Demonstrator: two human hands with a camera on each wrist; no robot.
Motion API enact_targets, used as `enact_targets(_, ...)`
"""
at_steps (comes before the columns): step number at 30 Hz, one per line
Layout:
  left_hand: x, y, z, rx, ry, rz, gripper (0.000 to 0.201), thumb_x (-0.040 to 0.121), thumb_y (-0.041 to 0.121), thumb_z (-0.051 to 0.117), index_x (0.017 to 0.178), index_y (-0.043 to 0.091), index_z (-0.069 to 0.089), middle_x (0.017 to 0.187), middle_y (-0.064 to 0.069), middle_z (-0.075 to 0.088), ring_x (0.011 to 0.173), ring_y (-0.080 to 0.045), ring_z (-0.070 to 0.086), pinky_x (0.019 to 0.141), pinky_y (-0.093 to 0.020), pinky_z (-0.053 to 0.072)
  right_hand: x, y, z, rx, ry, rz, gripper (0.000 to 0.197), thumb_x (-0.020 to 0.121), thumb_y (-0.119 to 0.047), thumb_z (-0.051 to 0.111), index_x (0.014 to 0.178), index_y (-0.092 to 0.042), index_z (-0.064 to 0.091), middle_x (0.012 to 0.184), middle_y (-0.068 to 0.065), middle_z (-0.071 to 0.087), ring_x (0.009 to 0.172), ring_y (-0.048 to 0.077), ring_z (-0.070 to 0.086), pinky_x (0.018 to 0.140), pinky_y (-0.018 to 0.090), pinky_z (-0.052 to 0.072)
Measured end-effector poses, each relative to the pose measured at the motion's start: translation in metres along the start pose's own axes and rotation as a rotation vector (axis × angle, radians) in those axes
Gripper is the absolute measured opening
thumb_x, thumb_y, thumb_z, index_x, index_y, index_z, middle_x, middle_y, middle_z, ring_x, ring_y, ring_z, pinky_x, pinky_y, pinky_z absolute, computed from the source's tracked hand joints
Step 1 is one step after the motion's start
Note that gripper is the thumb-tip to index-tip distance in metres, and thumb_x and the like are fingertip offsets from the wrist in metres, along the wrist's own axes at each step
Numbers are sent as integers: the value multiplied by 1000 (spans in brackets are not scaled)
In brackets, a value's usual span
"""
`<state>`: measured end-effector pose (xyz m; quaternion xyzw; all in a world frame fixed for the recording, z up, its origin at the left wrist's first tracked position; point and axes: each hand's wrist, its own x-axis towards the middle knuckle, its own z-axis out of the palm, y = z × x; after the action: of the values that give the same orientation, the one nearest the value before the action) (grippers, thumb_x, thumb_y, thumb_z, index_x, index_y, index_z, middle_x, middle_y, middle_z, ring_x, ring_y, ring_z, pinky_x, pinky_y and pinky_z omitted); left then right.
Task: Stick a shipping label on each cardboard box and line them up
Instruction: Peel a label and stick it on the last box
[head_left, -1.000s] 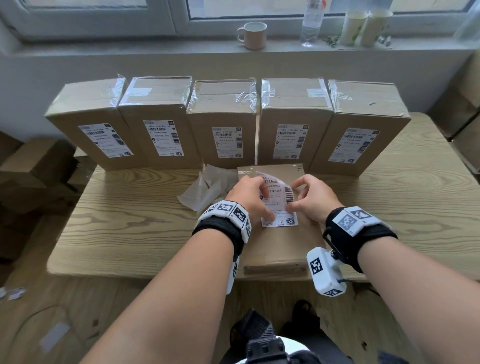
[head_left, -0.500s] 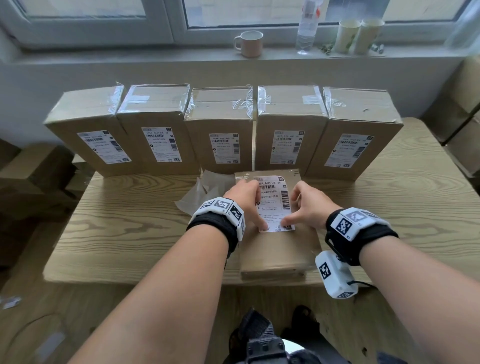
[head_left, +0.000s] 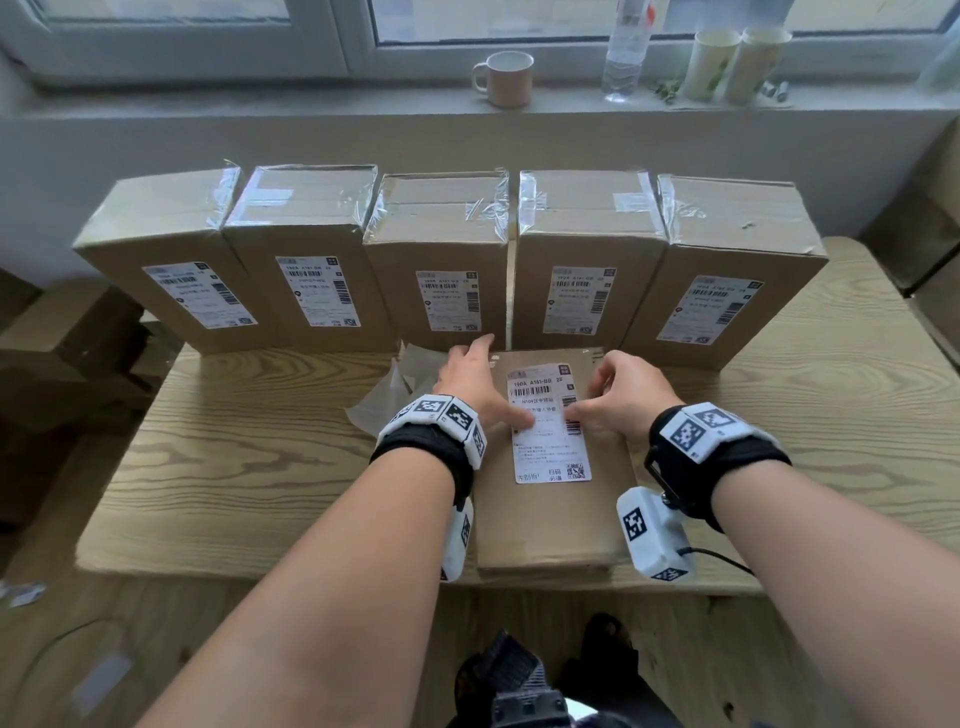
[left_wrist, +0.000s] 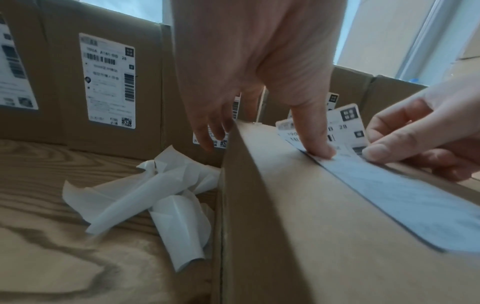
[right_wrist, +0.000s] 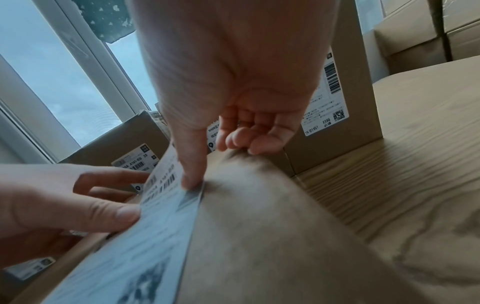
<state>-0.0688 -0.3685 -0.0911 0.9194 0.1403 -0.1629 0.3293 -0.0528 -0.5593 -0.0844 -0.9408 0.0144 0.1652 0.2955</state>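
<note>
Head view: flat cardboard box (head_left: 550, 499) lies on the wooden table (head_left: 260, 467), near edge, in front of a row of five upright boxes (head_left: 441, 260) that stand side by side along the back, each with a label on its front face. Shipping label (head_left: 549, 423) sits on the flat box's top face. Left hand (head_left: 480, 387) has its thumb pressing the label's left side, the other fingers stretched out over the box's left edge. Right hand (head_left: 621, 397) has its thumb on the label's right side, fingers loosely bent on the cardboard. Crumpled backing papers (head_left: 395, 389) lie on the table just left of the box. Mug (head_left: 504, 78), bottle (head_left: 626, 49) and two paper cups (head_left: 737, 62) on the windowsill.

Left wrist view: left thumb (left_wrist: 315, 142) flat on the label (left_wrist: 389, 185); the label's far end looks lifted off the cardboard. Right thumb tip touches it from the other side. Backing papers (left_wrist: 155, 195) piled against the box wall.

Right wrist view: right thumb (right_wrist: 192, 164) presses the label's (right_wrist: 145, 236) right edge; the other fingers curl, tips on the box top (right_wrist: 259, 246). Left thumb on the opposite edge. Blurred, so finer contact is unclear.
</note>
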Motion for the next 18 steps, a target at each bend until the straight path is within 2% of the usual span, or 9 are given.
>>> enact_targets(3, 8, -2, 1, -56, 27, -20, 119, 54, 36, 93, 151, 21, 26, 151, -6, 36, 138, -25, 38, 114, -42, 34, 10, -1, -1, -15, 20, 24, 37, 66, -35, 84, 82, -19, 55, 83, -5, 62, 75, 12, 57, 60, 28, 46)
enact_targets(7, 17, -5, 1, -104, 11, -54, 112, 56, 39, 92, 149, 19, 33, 146, -3, 47, 133, -22, 46, 111, -42, 40, 24, -1, -2, -16, 30, 46, 37, 66, -39, 84, 81, -20, 56, 82, -5, 62, 73, 10, 56, 58, 28, 43)
enact_targets(10, 24, -7, -2, -122, 22, -64, 98, 60, 43, 89, 142, 18, 44, 138, -2, 56, 125, -21, 54, 106, -41, 45, 33, 0, -4, -9, 21, 55, 40, 63, -42, 85, 81, -19, 56, 83, -5, 62, 74, 10, 55, 57, 28, 40)
enact_targets(14, 32, -5, -4, -132, 43, -66, 77, 65, 46, 85, 131, 16, 56, 128, -2, 63, 115, -20, 60, 99, -38, 50, 41, -2, -5, -4, 32, 66, 42, 62, -45, 84, 81, -20, 56, 86, -4, 63, 76, 12, 57, 63, 30, 45)
enact_targets(18, 38, 3, 2, -114, 4, -81, 81, 63, 53, 83, 129, 15, 56, 123, -1, 65, 109, -20, 62, 92, -34, 52, 42, -13, -2, -69, 83, 70, 46, 62, -51, 80, 86, -23, 52, 95, -2, 55, 83, 18, 57, 70, 32, 47)
